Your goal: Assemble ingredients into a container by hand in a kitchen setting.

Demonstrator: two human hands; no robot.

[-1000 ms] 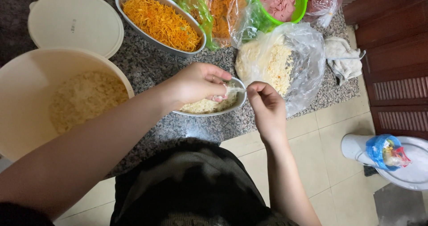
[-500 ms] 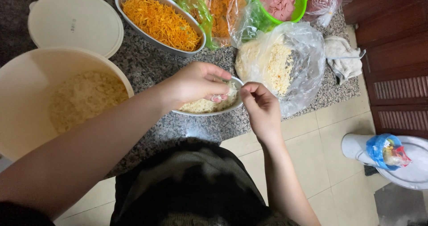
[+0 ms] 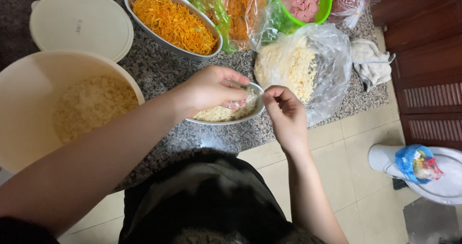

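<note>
- Pale, crumbly shreds fill the small oval metal dish (image 3: 226,115), which sits on the speckled granite table (image 3: 159,71) near its front edge, between the two hands.
- The left hand (image 3: 211,87) lies over the dish with its fingers curled down into the shreds — pinched around a little of them, as far as can be seen.
- The right hand (image 3: 284,112) is just beside the dish's right rim, fingers drawn together in a narrow pinch; what it grips, if anything, is too small to tell.
- A clear plastic bag (image 3: 308,71) of the same pale shredded stuff slumps right behind the right hand, crinkled and glossy.
- A large round cream tub (image 3: 29,95) at left holds a layer of fine pale shreds; its flat round lid (image 3: 79,23) lies behind it.
- A longer oval metal dish (image 3: 171,20) further back is heaped with orange shreds — thin, stringy strands.
- A green plastic basket (image 3: 308,1) holds pink round slices, and a crumpled whitish cloth (image 3: 373,61) rests at the table's right end.
</note>
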